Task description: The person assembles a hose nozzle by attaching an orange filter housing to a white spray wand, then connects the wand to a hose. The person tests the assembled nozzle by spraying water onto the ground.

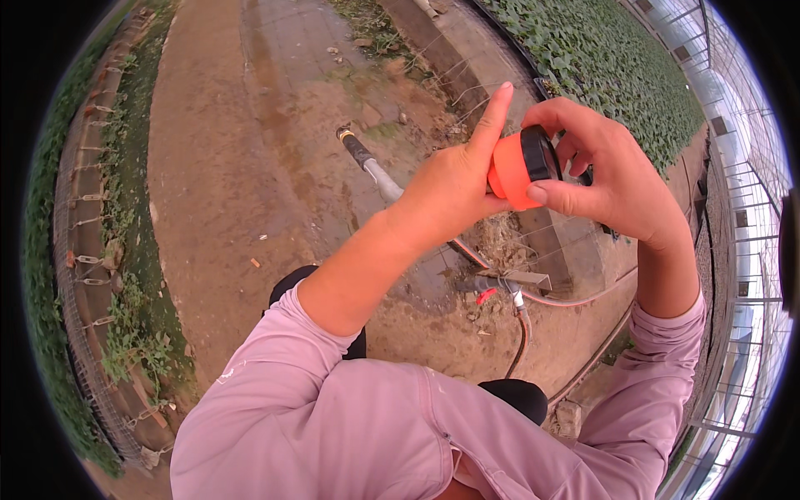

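Note:
An orange cylindrical piece with a black ribbed ring (515, 171), perhaps a pipe fitting, is held up between my two hands. My left hand (446, 185) grips its orange end from the left, with one finger stretched upward. From the right, my right hand (621, 171) curls round the black ring side, its thumb pressed against the orange rim. The palm side of the left hand and part of the piece's far side are hidden. Below the hands, a white pipe with a dark sleeved end (381, 177) rises from the wet ground, partly covered by my left wrist.
A valve with a red handle (486, 295) sits on the ground, joined to a striped hose (575, 302). Leafy plants (592, 62) grow beyond a concrete kerb at the upper right. A mesh fence (79, 250) with chain links runs along the left.

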`<state>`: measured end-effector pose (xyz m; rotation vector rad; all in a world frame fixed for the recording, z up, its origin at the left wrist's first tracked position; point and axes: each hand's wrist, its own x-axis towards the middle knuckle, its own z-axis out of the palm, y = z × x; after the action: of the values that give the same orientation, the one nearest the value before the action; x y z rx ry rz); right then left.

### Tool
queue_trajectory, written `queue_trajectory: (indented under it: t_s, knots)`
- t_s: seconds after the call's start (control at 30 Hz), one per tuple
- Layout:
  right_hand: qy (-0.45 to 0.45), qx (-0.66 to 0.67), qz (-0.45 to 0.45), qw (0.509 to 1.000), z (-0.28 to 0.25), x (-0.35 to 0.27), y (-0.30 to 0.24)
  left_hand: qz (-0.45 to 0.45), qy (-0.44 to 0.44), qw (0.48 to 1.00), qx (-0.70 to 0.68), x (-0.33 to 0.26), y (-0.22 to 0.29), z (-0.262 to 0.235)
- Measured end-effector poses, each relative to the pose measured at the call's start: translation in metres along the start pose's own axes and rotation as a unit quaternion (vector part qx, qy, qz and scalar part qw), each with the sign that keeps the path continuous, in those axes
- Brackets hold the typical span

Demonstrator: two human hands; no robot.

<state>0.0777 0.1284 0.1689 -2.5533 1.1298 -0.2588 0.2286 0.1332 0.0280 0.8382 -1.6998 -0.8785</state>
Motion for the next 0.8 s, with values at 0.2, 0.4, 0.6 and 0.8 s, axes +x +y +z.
queue_trajectory:
  t_s: [0.2, 0.4, 0.6, 0.8]
  knots:
    - [0.046, 0.02, -0.015, 0.999, 0.0, 0.001, 0.007, -0.001, 0.006, 0.999, -0.046, -0.001, 0.01, -0.005]
    - [-0.087, -0.049, 0.189, 0.977, -0.013, 0.013, -0.016, -0.044, -0.019, 0.998, -0.034, -0.003, 0.009, -0.001]
    - [0.022, -0.057, -0.019, 0.998, 0.002, 0.006, -0.011, 0.014, 0.003, 1.0, -0.016, -0.003, 0.009, -0.005]
    - [0.088, -0.036, -0.044, 0.994, 0.006, 0.005, -0.01, 0.042, 0.009, 0.999, -0.018, -0.001, 0.009, -0.006]
